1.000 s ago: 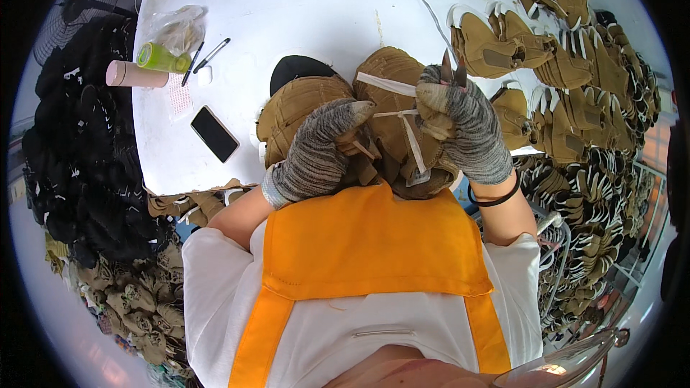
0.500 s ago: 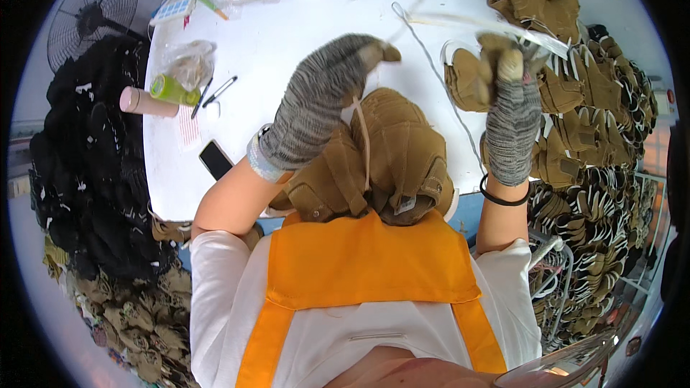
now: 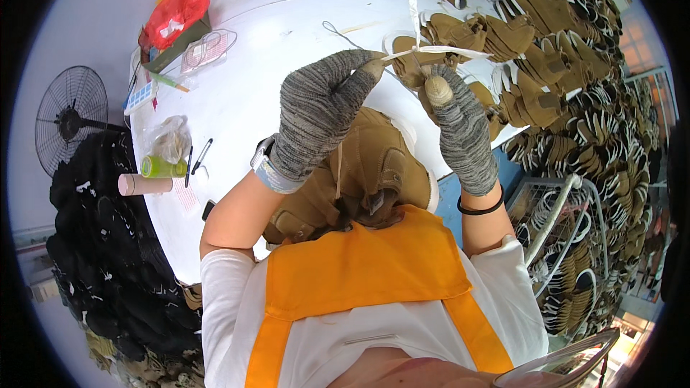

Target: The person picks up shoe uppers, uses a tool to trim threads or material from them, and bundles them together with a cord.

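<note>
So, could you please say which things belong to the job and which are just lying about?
Seemingly in use:
left hand in grey knitted glove
right hand, gloved alike
narrow white strip, pinched by the left
brown stitched fabric pieces

Apparently lying about:
pink cylindrical bottle
slim black pens
crumpled clear plastic bag

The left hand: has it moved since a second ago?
Yes, forward: the left hand was lower in the view than the green bottle, and is now higher.
</note>
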Tool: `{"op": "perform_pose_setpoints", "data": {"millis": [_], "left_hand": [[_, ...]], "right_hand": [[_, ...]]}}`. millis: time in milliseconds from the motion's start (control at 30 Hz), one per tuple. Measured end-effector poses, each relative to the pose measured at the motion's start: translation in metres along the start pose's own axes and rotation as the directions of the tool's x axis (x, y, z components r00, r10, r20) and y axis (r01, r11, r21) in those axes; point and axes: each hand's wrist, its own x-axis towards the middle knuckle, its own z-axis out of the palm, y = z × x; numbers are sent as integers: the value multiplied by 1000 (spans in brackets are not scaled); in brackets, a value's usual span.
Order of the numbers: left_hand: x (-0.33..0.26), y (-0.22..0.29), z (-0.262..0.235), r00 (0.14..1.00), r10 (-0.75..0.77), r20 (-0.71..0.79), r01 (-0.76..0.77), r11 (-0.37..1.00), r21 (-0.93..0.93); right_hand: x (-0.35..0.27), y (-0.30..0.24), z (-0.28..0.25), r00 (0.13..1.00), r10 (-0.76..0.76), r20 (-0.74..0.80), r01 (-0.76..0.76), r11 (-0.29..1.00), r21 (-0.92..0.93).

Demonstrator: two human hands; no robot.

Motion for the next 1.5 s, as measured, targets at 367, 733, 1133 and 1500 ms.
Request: {"op": "perform_pose_setpoints", "data": {"millis": [367,733,1133,1500], "left_hand": [[3,14,34,918,316,240,-386,850,358],[20,11,73,776,461,431,-618,691,374],[37,8,87,794,464,393,-595,724,349],[38,-5,84,834,364,415,-476,855,206]], "right_hand": [[-32,12,-31,977,-146,-157,110,971,-214],[-63,38,-63,960,191,-203,-171,979,113],[-53,48,-73,905,425,-9,-388,833,395],[-52,59,-54,890,436,-130,-315,797,515]]}}
